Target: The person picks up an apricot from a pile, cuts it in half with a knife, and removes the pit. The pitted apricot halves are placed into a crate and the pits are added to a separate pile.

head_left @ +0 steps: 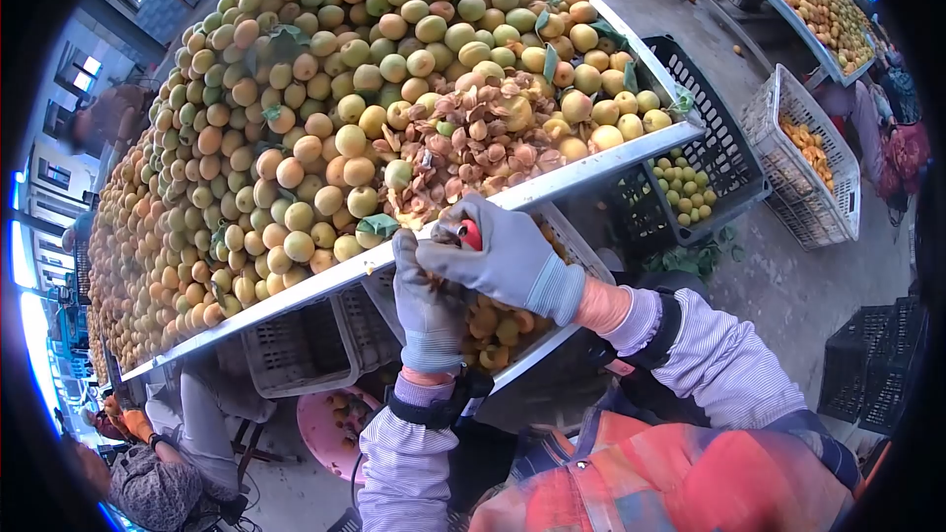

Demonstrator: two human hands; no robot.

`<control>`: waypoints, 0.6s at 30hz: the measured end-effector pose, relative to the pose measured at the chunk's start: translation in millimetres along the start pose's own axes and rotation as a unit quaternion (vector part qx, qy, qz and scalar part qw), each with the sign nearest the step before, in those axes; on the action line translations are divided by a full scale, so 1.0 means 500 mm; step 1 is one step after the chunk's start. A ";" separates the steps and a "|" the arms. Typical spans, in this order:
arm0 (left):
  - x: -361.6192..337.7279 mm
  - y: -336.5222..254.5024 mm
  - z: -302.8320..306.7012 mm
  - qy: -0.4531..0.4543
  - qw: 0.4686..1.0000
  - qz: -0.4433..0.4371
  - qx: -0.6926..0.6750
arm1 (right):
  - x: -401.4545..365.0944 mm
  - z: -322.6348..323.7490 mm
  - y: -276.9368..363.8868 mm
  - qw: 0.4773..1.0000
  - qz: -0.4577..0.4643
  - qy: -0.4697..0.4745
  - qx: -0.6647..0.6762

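Grey-gloved, my right hand (517,261) is closed around a small tool with a red handle (470,233); its working end is hidden by the fingers. My left hand (429,310), also gloved, presses up against it with fingers curled, and what lies between them cannot be made out. Both hands are at the metal edge (552,182) of a sloping table heaped with apricots (350,141). Just beyond them lies a pile of brown apricot pits (478,143). Below my hands, cut apricots (493,330) fill a crate.
Empty-looking grey crates (301,350) and a pink basin (320,433) sit under the table. On the right stand a black crate with green fruit (729,163) and a white crate (823,202) holding orange pieces. Another person (163,478) is at lower left.
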State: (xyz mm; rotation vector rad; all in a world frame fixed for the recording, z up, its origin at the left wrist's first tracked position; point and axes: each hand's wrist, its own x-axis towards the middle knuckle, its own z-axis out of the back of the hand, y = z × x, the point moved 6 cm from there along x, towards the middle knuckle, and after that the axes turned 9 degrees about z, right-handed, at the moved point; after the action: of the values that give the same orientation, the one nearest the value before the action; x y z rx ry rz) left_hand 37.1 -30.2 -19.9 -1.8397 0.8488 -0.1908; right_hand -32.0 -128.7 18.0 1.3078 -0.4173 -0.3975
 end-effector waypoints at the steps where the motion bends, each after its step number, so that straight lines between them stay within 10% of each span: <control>1: 0.000 0.003 0.002 0.000 1.000 -0.001 0.001 | 0.001 -0.004 0.004 0.998 0.031 -0.012 -0.048; 7: 0.001 0.006 0.041 -0.037 0.992 -0.037 0.114 | -0.005 -0.022 -0.025 0.999 -0.029 0.012 -0.009; 9: -0.024 -0.036 0.033 -0.138 0.857 -0.239 0.435 | -0.001 -0.028 -0.037 0.999 -0.030 0.020 0.011; 18: -0.014 0.007 0.046 -0.099 0.970 -0.090 0.202 | -0.008 -0.018 -0.021 0.999 0.041 -0.009 -0.022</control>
State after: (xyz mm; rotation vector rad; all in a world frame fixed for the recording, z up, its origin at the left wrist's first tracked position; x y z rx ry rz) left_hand 41.8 -9.2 -31.6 -1.5183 0.4619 -0.2695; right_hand -31.3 -121.5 5.7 1.2409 -0.4729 -0.3482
